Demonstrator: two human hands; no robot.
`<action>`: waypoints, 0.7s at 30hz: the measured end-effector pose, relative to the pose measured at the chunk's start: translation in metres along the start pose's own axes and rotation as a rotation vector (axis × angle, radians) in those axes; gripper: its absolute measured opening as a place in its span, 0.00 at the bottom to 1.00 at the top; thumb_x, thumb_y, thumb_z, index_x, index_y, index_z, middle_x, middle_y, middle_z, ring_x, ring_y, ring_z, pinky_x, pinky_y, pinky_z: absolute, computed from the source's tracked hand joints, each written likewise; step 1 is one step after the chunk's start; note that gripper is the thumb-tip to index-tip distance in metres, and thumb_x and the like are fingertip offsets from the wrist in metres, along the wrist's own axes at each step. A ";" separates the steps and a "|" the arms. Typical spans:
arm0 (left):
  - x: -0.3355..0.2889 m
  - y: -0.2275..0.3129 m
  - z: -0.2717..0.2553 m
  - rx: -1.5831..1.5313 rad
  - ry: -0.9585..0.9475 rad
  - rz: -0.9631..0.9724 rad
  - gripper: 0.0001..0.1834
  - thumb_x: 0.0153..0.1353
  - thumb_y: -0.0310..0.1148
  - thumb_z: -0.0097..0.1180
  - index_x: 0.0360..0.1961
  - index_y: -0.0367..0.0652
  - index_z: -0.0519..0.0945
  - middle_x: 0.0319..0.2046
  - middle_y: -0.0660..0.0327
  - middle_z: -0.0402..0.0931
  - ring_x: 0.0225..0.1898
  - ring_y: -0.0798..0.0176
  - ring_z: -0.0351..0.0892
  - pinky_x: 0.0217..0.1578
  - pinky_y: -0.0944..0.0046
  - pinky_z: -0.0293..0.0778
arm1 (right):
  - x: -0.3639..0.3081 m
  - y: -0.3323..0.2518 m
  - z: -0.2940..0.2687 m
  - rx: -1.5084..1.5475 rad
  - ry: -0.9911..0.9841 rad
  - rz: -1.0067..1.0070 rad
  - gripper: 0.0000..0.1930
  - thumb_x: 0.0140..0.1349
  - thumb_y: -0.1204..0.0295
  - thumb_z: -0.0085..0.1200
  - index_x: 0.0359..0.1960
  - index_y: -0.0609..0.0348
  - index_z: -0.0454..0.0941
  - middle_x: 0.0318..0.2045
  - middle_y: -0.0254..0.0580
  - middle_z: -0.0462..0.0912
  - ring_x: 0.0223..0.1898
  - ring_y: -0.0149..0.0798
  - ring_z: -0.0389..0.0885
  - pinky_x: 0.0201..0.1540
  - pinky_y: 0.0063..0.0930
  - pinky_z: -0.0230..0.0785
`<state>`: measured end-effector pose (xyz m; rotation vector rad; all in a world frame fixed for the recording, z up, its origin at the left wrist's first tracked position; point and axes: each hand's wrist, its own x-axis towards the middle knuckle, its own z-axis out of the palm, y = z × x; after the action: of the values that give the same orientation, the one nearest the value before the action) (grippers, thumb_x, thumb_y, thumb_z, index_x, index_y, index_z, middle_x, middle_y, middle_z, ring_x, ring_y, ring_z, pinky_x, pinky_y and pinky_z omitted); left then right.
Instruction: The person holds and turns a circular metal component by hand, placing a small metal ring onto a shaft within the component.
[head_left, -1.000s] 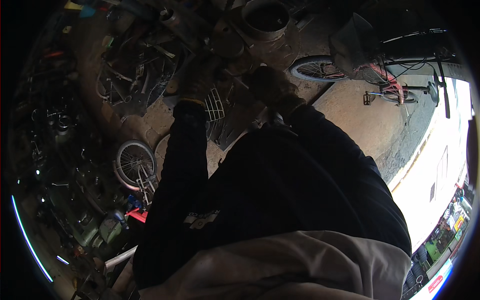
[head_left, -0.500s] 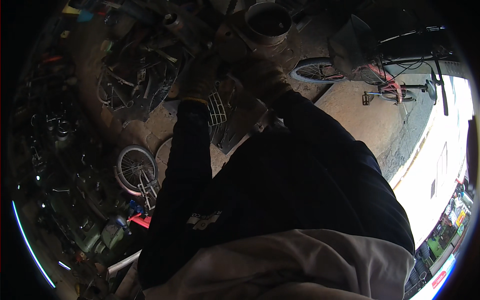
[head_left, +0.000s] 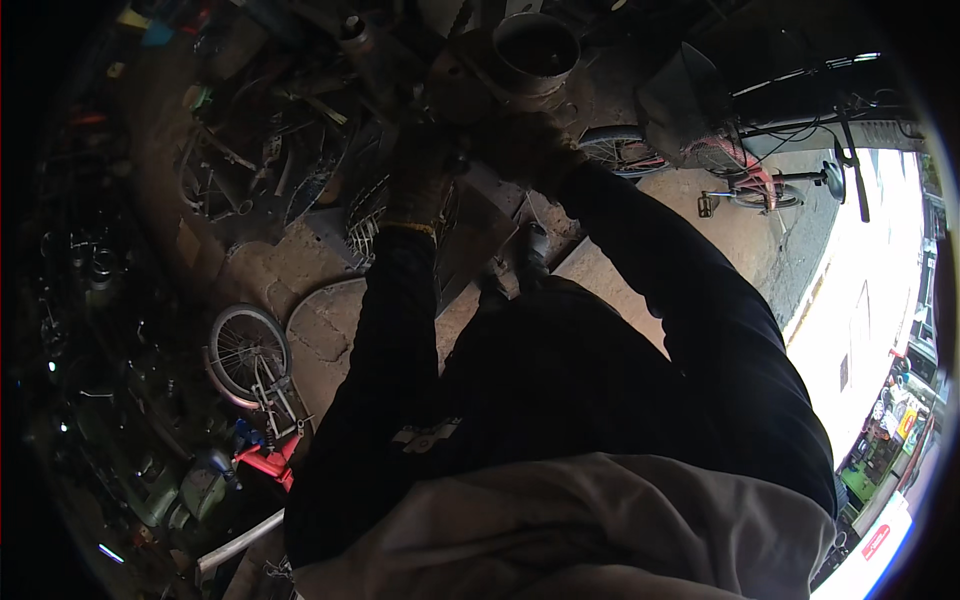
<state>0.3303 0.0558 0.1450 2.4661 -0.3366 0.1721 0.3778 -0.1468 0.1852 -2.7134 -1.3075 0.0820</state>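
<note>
Both my hands are gloved and side by side at the upper middle, deep in shadow. My left hand (head_left: 416, 172), with a yellowish cuff at the wrist, is closed beside a small dark metal part (head_left: 457, 161). My right hand (head_left: 532, 150) is closed just right of that part, above a flat, dull metal plate (head_left: 492, 190). What the fingers hold is too dark to name. Just beyond the hands stands a rusty metal disc (head_left: 457, 88), with an open round metal drum (head_left: 537, 50) behind it to the right.
Scrap metal (head_left: 255, 170) is heaped on the floor at left. A wire rack (head_left: 365, 232) lies near my left wrist. A small bicycle wheel (head_left: 248, 355) is at lower left; a red bicycle (head_left: 755, 165) is at right. My shoe (head_left: 535, 245) shows below the plate.
The view has shifted, and my forearms are further apart. My shoes now show between them. My left forearm and hand sit slightly further right and lower, and my hands stay by the metal part.
</note>
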 end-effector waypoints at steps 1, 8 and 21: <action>0.002 0.005 -0.004 0.006 0.000 0.022 0.18 0.61 0.29 0.60 0.54 0.45 0.80 0.53 0.50 0.77 0.56 0.45 0.78 0.57 0.48 0.75 | 0.000 0.002 -0.005 -0.002 -0.007 0.026 0.11 0.69 0.61 0.53 0.47 0.40 0.85 0.40 0.37 0.88 0.41 0.45 0.88 0.40 0.43 0.82; 0.005 0.009 -0.032 0.103 0.310 0.305 0.19 0.66 0.30 0.57 0.59 0.45 0.78 0.55 0.52 0.76 0.52 0.55 0.81 0.54 0.55 0.77 | -0.007 0.000 -0.007 0.056 0.161 0.070 0.16 0.73 0.56 0.51 0.50 0.51 0.83 0.34 0.42 0.87 0.36 0.46 0.89 0.36 0.44 0.81; -0.018 0.038 -0.016 -1.081 0.097 -0.518 0.17 0.69 0.37 0.60 0.53 0.40 0.76 0.48 0.60 0.77 0.28 0.65 0.84 0.30 0.65 0.84 | -0.041 -0.019 0.019 0.479 0.045 0.175 0.15 0.66 0.62 0.60 0.49 0.57 0.80 0.31 0.46 0.83 0.38 0.50 0.85 0.42 0.41 0.78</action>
<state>0.3017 0.0402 0.1764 1.3923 0.2272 -0.0993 0.3356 -0.1656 0.1683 -2.3900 -0.8922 0.3066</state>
